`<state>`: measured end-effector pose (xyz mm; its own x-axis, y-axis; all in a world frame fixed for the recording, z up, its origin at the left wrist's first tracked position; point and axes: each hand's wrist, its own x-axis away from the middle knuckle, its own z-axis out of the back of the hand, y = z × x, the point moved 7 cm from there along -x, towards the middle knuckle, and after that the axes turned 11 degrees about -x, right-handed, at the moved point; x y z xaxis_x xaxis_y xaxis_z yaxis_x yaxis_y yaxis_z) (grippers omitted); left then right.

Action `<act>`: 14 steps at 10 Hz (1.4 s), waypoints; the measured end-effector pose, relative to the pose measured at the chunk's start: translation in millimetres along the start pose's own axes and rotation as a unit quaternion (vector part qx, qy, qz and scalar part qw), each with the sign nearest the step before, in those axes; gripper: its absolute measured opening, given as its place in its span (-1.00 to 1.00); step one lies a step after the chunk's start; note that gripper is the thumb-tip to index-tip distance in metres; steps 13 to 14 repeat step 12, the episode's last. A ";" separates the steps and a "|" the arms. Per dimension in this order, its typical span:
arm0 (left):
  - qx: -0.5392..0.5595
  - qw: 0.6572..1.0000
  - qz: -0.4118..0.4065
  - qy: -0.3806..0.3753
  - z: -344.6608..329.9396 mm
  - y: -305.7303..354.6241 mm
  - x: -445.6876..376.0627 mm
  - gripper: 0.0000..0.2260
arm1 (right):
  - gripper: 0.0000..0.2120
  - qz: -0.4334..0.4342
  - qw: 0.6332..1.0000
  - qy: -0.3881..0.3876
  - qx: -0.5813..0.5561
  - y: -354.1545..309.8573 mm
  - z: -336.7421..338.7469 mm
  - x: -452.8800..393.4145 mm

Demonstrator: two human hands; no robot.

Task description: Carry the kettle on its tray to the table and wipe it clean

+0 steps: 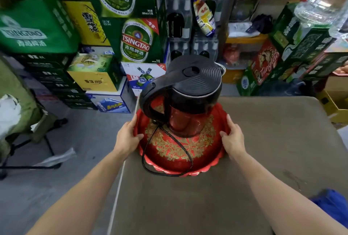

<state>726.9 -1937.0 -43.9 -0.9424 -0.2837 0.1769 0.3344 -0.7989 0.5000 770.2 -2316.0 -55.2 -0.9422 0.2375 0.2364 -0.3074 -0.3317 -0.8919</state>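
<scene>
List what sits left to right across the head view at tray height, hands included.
left hand → tray, carrying the kettle → right hand → bare table.

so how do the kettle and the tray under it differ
The kettle is mostly black with a ribbed lid and a see-through lower body; the tray is red with a gold floral pattern. The kettle stands tall and upright, while the tray is flat, wide and scallop-edged. The left hand and right hand grip the tray's rim, not the kettle. Both sit over the table.
</scene>
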 end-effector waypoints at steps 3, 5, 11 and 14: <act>0.003 0.996 0.050 0.069 -10.8 -8.3 9.8 -0.45 | -0.42 0.013 0.994 0.035 0.104 -0.8 -33.1 11.2; -0.052 0.992 0.072 0.092 -10.2 -14.7 9.2 -0.48 | -0.46 0.023 0.982 0.051 0.181 -0.7 -34.3 13.4; -0.091 0.996 0.013 -0.001 5.5 -25.2 10.3 -0.46 | -0.45 -0.008 0.989 0.008 0.149 -11.2 -3.9 24.2; -0.170 0.984 0.036 -0.041 28.6 -55.1 34.5 -0.55 | -0.60 0.012 0.988 0.079 0.131 -15.2 26.2 57.2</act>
